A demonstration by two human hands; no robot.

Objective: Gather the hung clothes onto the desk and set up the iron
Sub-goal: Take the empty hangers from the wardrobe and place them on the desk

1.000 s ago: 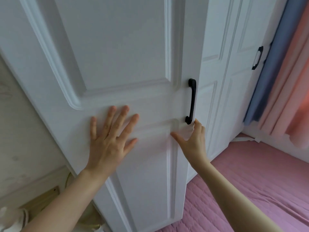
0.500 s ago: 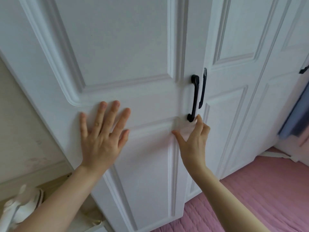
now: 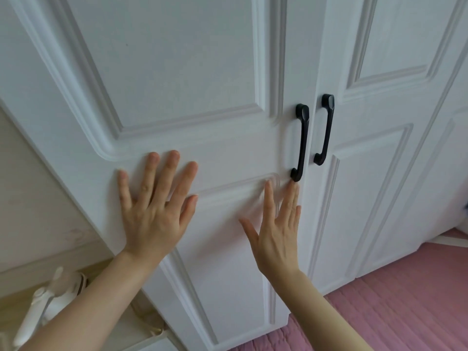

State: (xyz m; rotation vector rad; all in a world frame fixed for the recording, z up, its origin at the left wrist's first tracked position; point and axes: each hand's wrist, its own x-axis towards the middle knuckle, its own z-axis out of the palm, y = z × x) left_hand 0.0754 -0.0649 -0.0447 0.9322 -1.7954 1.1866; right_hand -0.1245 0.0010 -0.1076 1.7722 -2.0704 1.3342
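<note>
Pressing flat on the white panelled wardrobe door (image 3: 177, 72) with the left hand (image 3: 154, 211), fingers (image 3: 172, 173) spread, gripping nothing; likewise with the right hand (image 3: 276, 231), fingers straight, released, tips just under the black bar handle (image 3: 301, 143). Beside it, a second black bar handle (image 3: 325, 129) on the neighbouring white door (image 3: 379, 186). Low at left, behind the left forearm (image 3: 101, 300), a white handheld iron (image 3: 35, 311), long axis slanting lower left to upper right; pointing end unclear. Since a second ago: door swung to, handles now side by side.
</note>
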